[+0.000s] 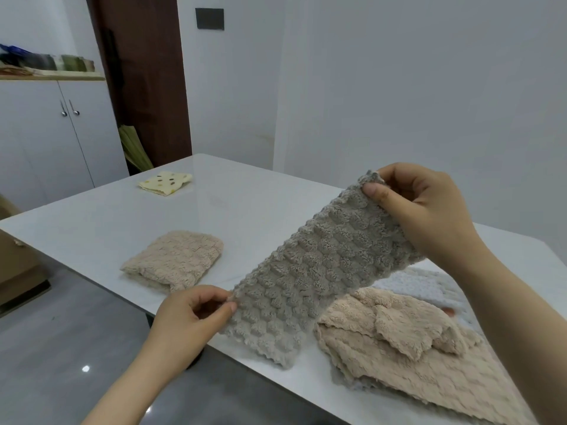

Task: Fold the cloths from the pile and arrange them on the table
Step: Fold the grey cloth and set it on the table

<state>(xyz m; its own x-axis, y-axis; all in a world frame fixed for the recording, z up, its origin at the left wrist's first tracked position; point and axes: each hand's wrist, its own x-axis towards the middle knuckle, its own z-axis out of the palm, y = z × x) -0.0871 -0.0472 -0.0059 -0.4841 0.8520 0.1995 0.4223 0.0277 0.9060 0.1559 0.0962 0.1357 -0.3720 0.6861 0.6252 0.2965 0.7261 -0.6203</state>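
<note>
The left hand (196, 314) and right hand (423, 210) each pinch an end of the grey cloth (310, 271); a slackening grip could skew the fold

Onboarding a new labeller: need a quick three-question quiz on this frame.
1. True or false: the left hand and the right hand both pinch the grey cloth.
2. Fill in: the folded beige cloth lies to the ____ of the grey cloth.
3. Which cloth lies farthest away on the table? A grey cloth; B dotted yellow cloth; C folded beige cloth.
Key: 1 true; 2 left; 3 B.
</note>
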